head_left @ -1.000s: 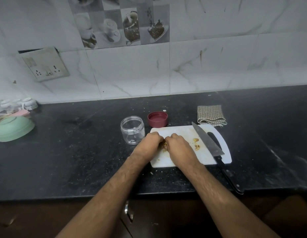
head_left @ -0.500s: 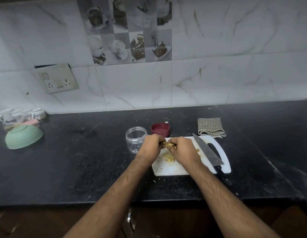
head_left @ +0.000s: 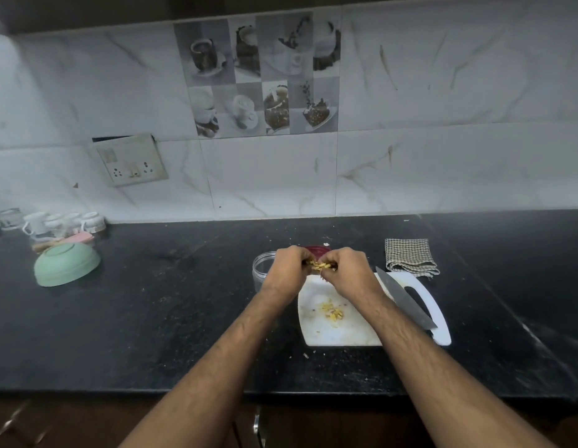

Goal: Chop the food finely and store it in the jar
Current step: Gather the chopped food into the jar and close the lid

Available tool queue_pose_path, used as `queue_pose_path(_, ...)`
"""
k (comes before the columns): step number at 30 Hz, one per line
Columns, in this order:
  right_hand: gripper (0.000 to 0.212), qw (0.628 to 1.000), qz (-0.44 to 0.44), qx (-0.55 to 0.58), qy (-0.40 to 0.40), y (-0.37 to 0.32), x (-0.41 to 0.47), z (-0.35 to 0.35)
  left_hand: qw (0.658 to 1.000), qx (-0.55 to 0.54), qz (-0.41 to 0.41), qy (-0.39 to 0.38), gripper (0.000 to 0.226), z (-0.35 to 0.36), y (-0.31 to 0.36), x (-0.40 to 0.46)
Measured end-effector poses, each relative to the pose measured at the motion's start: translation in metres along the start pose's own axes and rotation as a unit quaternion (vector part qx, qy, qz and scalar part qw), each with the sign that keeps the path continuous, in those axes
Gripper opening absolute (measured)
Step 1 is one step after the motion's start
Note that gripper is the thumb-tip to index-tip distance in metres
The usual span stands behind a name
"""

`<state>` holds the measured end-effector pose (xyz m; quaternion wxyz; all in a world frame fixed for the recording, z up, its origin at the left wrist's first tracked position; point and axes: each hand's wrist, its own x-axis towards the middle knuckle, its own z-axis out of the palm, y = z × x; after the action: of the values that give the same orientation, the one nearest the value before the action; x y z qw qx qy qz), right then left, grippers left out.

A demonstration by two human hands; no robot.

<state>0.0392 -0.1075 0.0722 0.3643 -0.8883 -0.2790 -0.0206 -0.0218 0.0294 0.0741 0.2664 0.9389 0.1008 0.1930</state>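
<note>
**Head view: both hands cupping chopped food above the board**

Head camera is looking down at a black countertop (head_left: 152, 318) where the two hands are meeting just right of centre. The left hand (head_left: 286, 270) and the right hand (head_left: 347, 271) are curling their fingers toward each other and together pinching a clump of yellow chopped food (head_left: 319, 265) between them, lifted off the surface. The hands are touching at the fingertips, with the food showing in the gap between them.

Below the hands, a smaller scatter of chopped bits (head_left: 332, 312) is lying on the white cutting board (head_left: 342, 331), lower right of centre. The clear jar (head_left: 261, 266) is standing open just left of the left hand, partly hidden behind it. Its dark red lid (head_left: 316, 249) is peeking out behind the knuckles, at the far edge of the hands.

A knife (head_left: 404, 300) is resting on the board to the right of the right hand, blade pointing toward the upper left. A checked cloth (head_left: 409, 256) is lying folded beyond the board's handle end.

At the left of the frame an upturned green bowl (head_left: 66, 264) is sitting on the counter, with white cups (head_left: 64, 221) behind it by the wall. No writing is readable anywhere; the picture tiles (head_left: 265, 79) on the wall are showing cups and desserts only.
</note>
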Motion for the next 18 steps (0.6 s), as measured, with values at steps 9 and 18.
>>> queue_pose_path(9, 0.016, 0.998, -0.062, -0.018, -0.003, -0.054, 0.041, 0.001, 0.998, 0.005, -0.016, 0.057, 0.018, -0.048, -0.026, 0.023)
queue_pose_path(18, 0.017, 0.995, -0.083, -0.022, -0.046, -0.086, 0.061, 0.04, 0.995, 0.019, -0.059, 0.073, 0.016, -0.07, -0.071, 0.021)
